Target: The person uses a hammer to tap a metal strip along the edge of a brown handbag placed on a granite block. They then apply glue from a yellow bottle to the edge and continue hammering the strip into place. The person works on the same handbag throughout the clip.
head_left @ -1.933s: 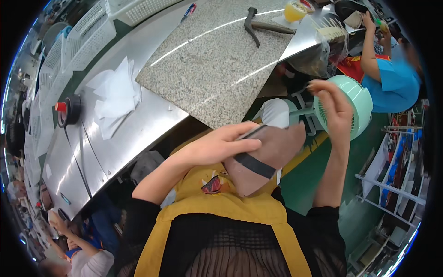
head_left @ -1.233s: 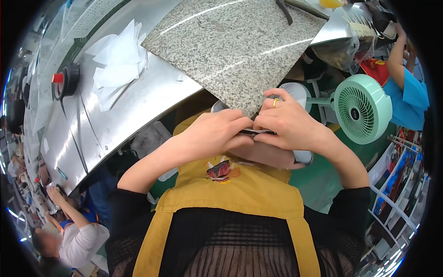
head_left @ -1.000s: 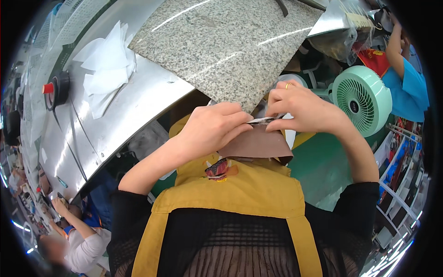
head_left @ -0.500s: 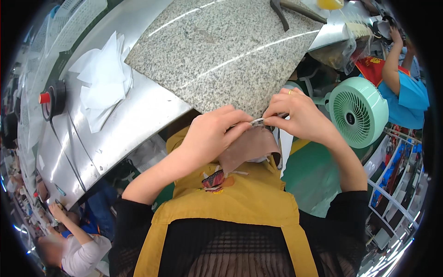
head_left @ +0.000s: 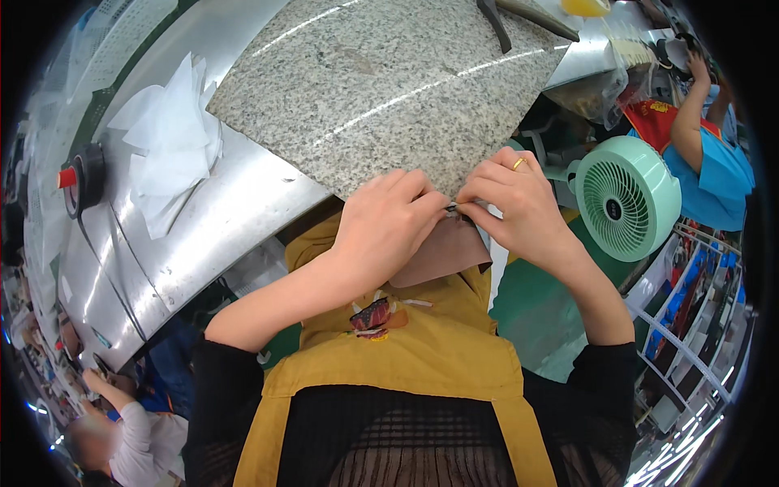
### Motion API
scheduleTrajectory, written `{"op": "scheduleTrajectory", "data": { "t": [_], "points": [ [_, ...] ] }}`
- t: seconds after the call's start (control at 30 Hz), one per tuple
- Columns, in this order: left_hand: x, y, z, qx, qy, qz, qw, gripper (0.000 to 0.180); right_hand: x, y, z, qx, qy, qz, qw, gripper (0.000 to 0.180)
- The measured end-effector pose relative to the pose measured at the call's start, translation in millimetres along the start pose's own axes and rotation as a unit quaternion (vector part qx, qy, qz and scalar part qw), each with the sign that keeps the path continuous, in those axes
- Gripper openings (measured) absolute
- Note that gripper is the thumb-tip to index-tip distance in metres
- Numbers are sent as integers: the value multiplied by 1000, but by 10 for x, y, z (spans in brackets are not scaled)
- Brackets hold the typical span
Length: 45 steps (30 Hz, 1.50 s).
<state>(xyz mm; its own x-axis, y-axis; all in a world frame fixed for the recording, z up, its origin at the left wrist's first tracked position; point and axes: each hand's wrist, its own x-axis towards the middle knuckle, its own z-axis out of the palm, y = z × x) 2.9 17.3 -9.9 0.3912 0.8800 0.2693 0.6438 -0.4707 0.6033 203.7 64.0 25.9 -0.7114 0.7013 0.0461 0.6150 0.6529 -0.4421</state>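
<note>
A brownish-pink, leather-like piece [head_left: 445, 256] hangs over my lap, just off the near corner of a speckled granite slab [head_left: 389, 97]. Its upper edge is pinched between the thumb and fingers of my left hand [head_left: 385, 221]. My right hand [head_left: 513, 203], with a ring on one finger, grips the same edge close beside the left fingertips. A small dark and whitish bit shows where the fingertips meet; its kind is too small to tell. Behind the piece, a white strip [head_left: 497, 272] shows at its right side, partly hidden. My yellow apron [head_left: 406, 369] lies beneath.
White sheets [head_left: 174, 154] lie on the metal table [head_left: 251, 183] at left, near a black, red-tipped round device [head_left: 83, 180] with a cable. A dark-handled tool [head_left: 535, 16] rests on the slab's far side. A green fan [head_left: 625, 199] stands at right. Other people [head_left: 714, 154] work nearby.
Both hands have drawn slightly closer together at the piece's upper edge. The left fingers now cover more of it, and the white bit between the fingertips shows less.
</note>
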Motion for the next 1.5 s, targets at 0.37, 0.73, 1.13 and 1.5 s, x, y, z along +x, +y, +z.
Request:
{"op": "scheduleTrajectory", "data": {
  "t": [0.37,0.73,1.13,1.5],
  "points": [
    [40,-183,1,-36,-9,101,994,24,-82,80,214,-86,129,-132,979,17],
    [67,-206,-30,1,-33,148,988,26,684,890,-713,-155,198,-82,964,25],
    [108,-220,-55,4,-56,180,982,30,1343,1625,-537,-55,97,143,983,38],
    [149,-236,-76,71,-63,296,950,30,-306,-263,-515,237,-37,167,956,22]
  ]
}}
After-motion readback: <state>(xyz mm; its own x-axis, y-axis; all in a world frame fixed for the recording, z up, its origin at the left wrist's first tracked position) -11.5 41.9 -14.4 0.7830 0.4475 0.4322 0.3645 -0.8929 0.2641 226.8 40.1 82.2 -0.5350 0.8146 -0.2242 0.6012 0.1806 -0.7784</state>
